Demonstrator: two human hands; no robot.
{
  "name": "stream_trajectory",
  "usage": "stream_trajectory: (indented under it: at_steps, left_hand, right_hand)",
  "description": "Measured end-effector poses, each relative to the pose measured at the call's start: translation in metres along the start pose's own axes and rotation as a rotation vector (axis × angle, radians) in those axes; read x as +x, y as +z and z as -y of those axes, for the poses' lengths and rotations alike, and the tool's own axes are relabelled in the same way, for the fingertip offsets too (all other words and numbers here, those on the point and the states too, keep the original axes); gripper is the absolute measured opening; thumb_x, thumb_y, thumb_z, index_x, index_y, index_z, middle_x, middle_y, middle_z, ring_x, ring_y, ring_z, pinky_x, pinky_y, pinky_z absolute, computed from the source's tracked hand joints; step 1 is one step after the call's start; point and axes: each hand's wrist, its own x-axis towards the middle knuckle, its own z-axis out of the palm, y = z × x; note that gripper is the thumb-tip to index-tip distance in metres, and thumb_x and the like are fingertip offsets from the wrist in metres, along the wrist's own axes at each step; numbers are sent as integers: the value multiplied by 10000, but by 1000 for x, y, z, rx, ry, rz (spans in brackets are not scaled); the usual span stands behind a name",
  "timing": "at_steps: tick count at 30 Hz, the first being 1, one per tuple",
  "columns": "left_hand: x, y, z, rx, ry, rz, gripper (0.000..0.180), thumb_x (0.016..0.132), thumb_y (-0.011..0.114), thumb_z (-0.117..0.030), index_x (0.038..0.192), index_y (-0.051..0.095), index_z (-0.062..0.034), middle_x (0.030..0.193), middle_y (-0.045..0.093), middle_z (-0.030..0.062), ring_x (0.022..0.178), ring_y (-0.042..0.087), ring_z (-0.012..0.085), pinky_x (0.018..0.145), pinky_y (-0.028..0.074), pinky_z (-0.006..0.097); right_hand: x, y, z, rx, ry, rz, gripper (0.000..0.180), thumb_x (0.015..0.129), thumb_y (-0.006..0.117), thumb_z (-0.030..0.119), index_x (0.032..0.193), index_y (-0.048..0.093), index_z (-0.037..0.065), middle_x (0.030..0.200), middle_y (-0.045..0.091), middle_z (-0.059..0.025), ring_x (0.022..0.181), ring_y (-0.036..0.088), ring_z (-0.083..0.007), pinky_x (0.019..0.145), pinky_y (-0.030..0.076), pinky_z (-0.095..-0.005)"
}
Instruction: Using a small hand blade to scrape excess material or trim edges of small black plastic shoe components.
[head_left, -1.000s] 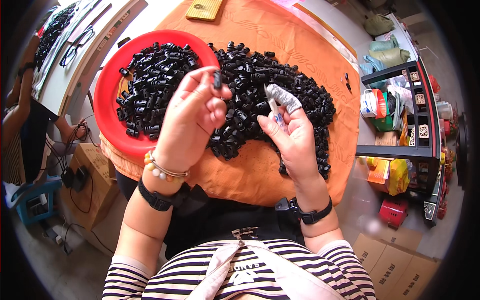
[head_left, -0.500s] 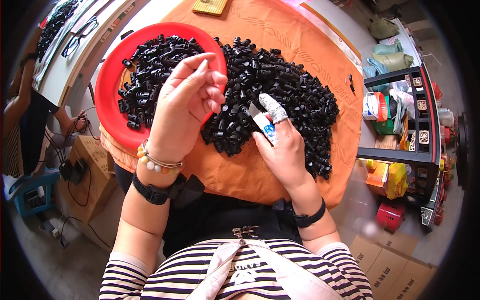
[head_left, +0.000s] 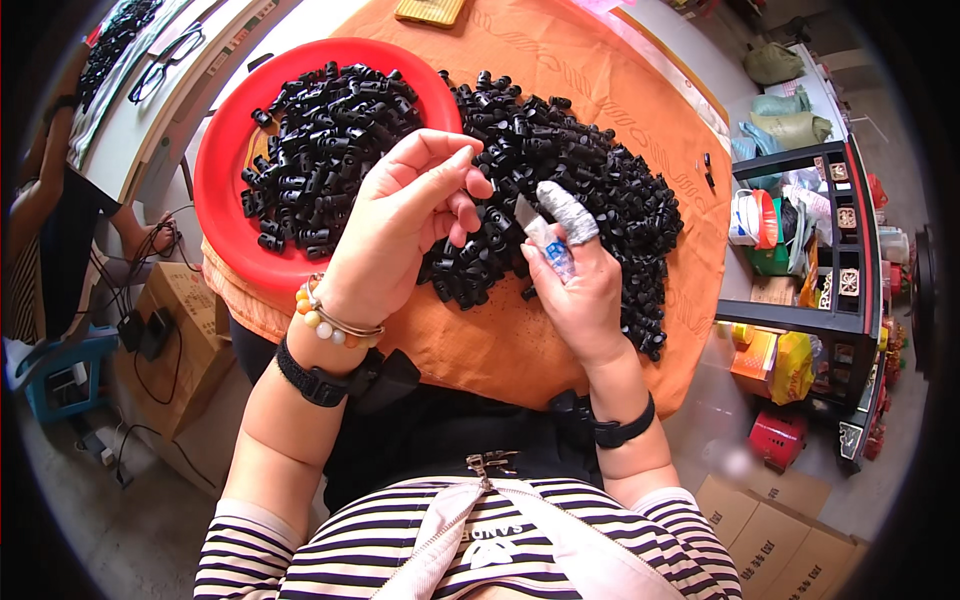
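Note:
My left hand [head_left: 400,235] hovers over the border between a red round tray [head_left: 225,170] and a large heap of small black plastic parts [head_left: 590,170] on an orange cloth [head_left: 520,340]. Its fingers curl inward at the heap's edge, hiding whatever lies under them. The tray holds its own pile of the same black parts [head_left: 320,140]. My right hand [head_left: 585,295] is just to the right, with its forefinger wrapped in white tape. It grips a small tool with a white and blue wrapped handle [head_left: 550,245] and a grey tip pointing toward the left hand.
A metal shelf rack [head_left: 830,230] with bags and boxes stands at the right. Cardboard boxes [head_left: 790,540] lie on the floor at lower right. Another person's arm [head_left: 60,190] is at a white table with glasses [head_left: 165,65] on the left. A blue stool [head_left: 60,370] and a brown box [head_left: 180,300] are below it.
My left hand held a black part up, swung over the red tray, then came back to the heap's edge. My right hand stayed close by with its tool.

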Motion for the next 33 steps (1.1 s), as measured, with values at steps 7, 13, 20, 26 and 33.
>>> stream_trajectory:
  at_steps: [7,13,20,26,33]
  left_hand:
    - [0,2,3,56,-57,14,184,912,487,-133,1060,533,-34,806,585,32,627,536,43,517,431,175]
    - [1,2,4,48,-52,8,177,909,493,-130,1055,538,-40,796,585,29,616,530,33,514,423,172]
    - [2,2,5,60,-69,-24,154,907,502,-133,1024,543,-43,776,583,17,595,517,32,504,408,168]
    - [-3,11,8,310,-85,81,119,911,517,-160,975,548,-64,757,555,-22,552,449,6,477,341,138]
    - [-6,20,9,229,-213,227,188,931,492,-223,1039,512,-72,765,550,-12,564,470,19,480,362,147]
  right_hand:
    - [0,-6,-1,-42,-19,15,472,766,635,19,1212,487,55,897,616,-109,773,626,-214,664,502,-295]
    - [0,0,-7,-268,-125,30,477,727,646,76,1183,507,66,915,620,-157,714,618,-340,608,511,-382]
    - [1,-1,-2,-16,-37,-5,512,748,643,20,1228,468,54,859,608,-81,722,602,-178,656,493,-282]
    - [8,-14,22,727,237,-95,497,792,595,-63,1249,410,-1,901,569,-36,798,524,-53,721,436,-182]
    - [12,-2,38,789,227,-103,462,842,581,6,1264,395,-19,845,582,-40,670,521,-41,605,420,-165]
